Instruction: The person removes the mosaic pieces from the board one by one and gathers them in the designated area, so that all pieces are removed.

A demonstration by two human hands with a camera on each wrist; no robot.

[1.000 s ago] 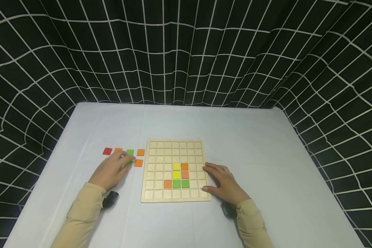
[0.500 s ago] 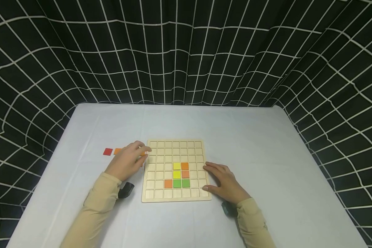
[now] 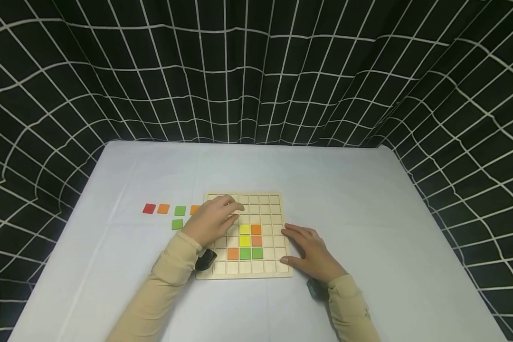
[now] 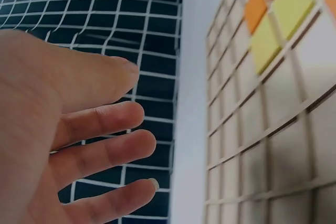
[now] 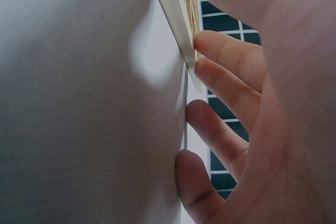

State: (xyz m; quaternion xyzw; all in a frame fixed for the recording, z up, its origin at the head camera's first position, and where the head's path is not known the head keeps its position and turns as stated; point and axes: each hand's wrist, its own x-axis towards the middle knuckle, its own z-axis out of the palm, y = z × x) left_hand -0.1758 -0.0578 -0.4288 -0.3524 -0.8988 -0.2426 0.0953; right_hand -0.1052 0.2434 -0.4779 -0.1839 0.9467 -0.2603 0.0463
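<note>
Over the squarish board (image 3: 269,266) lying square-on, the left hand (image 3: 213,219) hangs loosely spread, empty

We are finding no readable text, labels, brands, numbers or signs in the head view or either wrist view.
</note>
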